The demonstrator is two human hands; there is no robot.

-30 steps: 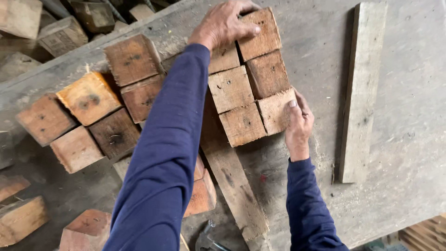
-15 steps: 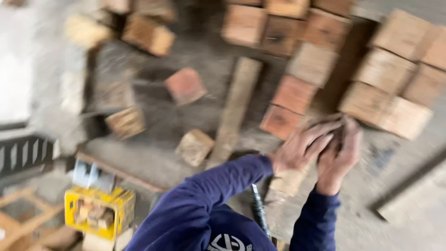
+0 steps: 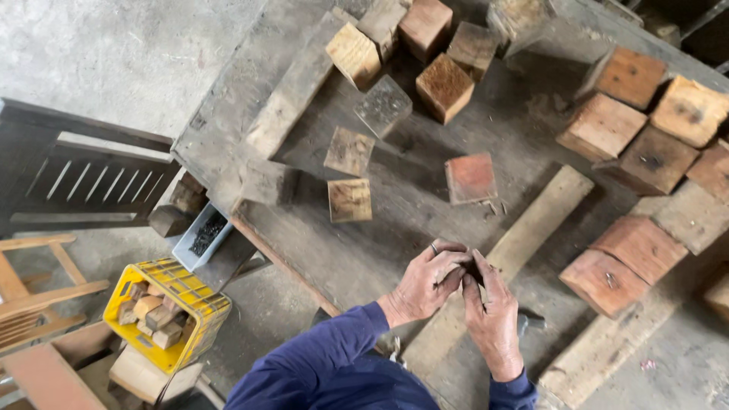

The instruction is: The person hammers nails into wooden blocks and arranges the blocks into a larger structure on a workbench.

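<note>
Both hands are now meeting over the table's near edge, away from the blocks: left hand (image 3: 425,285) and right hand (image 3: 492,319) are pinching their fingers together on a small dark object (image 3: 472,269), mostly hidden, above a plank (image 3: 531,224).

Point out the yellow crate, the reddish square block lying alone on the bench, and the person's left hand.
Yellow crate (image 3: 199,298): head view, on its near rim.
Reddish square block (image 3: 471,178): head view, middle of its top face.
Left hand (image 3: 427,282): head view, back of the hand.
</note>
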